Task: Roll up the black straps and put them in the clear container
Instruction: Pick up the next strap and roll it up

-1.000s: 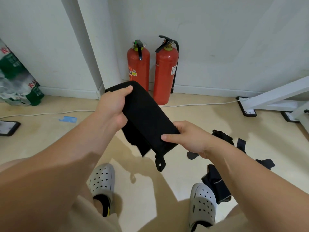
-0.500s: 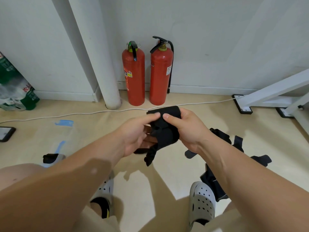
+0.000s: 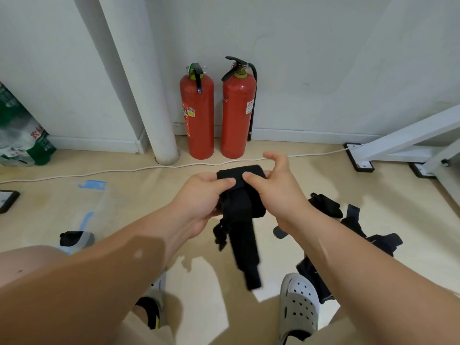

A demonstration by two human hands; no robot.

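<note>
My black strap went from flat to half-rolled btwn hands: L hand gripped it, R hand thumb-pinched it, index lifted. End hung below, so more rolling needed.

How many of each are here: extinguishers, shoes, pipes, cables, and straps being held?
Extinguishers: 2
Shoes: 2
Pipe: 1
Cable: 1
Held strap: 1
Total: 7
</note>
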